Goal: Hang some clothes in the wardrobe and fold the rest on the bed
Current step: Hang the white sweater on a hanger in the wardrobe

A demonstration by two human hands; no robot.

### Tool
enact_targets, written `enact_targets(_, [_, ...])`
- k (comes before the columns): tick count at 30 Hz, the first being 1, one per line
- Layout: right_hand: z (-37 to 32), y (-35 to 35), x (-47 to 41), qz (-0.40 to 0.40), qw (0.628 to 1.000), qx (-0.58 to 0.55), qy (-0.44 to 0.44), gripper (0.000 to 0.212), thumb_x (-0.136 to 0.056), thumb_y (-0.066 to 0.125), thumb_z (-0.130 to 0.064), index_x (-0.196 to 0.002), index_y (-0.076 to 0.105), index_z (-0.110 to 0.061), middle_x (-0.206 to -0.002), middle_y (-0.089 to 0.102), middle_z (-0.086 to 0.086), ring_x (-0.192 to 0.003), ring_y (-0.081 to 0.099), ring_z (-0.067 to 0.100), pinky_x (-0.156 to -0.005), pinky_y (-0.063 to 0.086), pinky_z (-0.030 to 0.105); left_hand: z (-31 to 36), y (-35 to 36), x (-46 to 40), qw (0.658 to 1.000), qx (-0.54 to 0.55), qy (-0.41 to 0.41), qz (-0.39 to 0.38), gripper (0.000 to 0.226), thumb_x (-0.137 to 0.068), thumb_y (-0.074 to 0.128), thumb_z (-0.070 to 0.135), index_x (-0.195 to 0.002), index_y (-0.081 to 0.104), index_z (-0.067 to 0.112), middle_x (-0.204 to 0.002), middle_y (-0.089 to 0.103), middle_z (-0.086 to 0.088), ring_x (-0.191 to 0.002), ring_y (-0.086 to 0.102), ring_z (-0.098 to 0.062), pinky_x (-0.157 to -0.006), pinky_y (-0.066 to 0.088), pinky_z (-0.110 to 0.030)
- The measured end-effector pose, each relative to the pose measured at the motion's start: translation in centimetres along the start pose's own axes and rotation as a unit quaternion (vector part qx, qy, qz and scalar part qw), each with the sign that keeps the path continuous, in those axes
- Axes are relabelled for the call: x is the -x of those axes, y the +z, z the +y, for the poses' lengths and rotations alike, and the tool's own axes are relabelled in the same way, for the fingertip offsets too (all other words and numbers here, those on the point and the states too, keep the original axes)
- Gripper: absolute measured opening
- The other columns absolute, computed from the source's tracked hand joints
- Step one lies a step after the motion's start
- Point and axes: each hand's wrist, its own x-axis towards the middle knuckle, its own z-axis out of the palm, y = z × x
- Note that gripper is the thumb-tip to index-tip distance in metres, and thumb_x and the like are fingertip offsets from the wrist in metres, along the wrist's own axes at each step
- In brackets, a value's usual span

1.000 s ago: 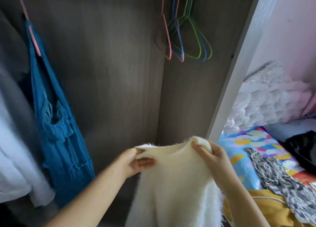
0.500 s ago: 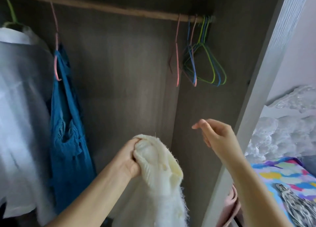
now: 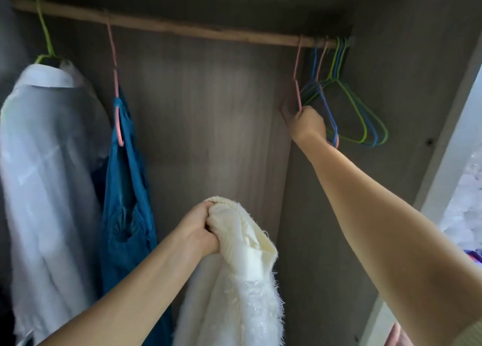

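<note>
Cream fluffy sweater (image 3: 234,262) is bunched at its neck in the clenched left hand (image 3: 200,231), low before the wardrobe rod (image 3: 182,30). A pink hanger (image 3: 297,85) at the rod's right end is gripped by the right hand (image 3: 307,122); neighbouring hangers (image 3: 347,105) could be snagged and dragged off. Half a second earlier, that hand was raised, holding nothing.

Left hand (image 3: 200,231) fisted low, right hand (image 3: 307,122) raised, fingers curled
</note>
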Motion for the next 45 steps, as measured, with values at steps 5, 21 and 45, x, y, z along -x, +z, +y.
enact_targets(5, [1.3, 1.2, 1.1, 0.083, 0.995, -0.041, -0.024, 0.032, -0.102, 0.031, -0.017, -0.125, 0.051, -0.006, -0.112, 0.064, 0.021, -0.105, 0.059, 0.039, -0.075, 0.040, 0.035, 1.0, -0.6, -0.8, 0.999, -0.004, -0.029, -0.017, 0.037, -0.085, 0.048, 0.009, -0.054, 0.066, -0.004, -0.062, 0.067, -0.017, -0.048, 0.066, -0.032, -0.049, 0.051, -0.039])
enact_targets(21, [11.0, 1.3, 15.7, -0.045, 0.929, -0.350, 0.107, 0.040, -0.098, 0.046, -0.046, -0.082, 0.074, -0.022, -0.044, 0.024, -0.012, -0.037, 0.023, 0.006, -0.037, 0.022, 0.018, -1.0, -4.9, -6.2, 0.977, -0.196, -0.058, 0.054, 0.023, -0.092, 0.053, 0.019, -0.078, 0.066, 0.005, -0.077, 0.069, -0.012, -0.066, 0.068, -0.025, -0.063, 0.057, -0.033])
enact_targets(45, [13.0, 3.1, 27.2, -0.400, 0.882, -0.245, 0.039, 0.042, -0.103, 0.029, -0.043, -0.099, 0.070, -0.036, -0.047, 0.030, -0.009, -0.038, 0.028, 0.009, -0.042, 0.032, 0.016, 3.5, -9.0, -8.2, 0.947, -0.302, 0.019, 0.111, 0.021, -0.093, 0.053, 0.009, -0.072, 0.057, 0.009, -0.059, 0.063, -0.007, -0.049, 0.063, -0.019, -0.041, 0.053, -0.027])
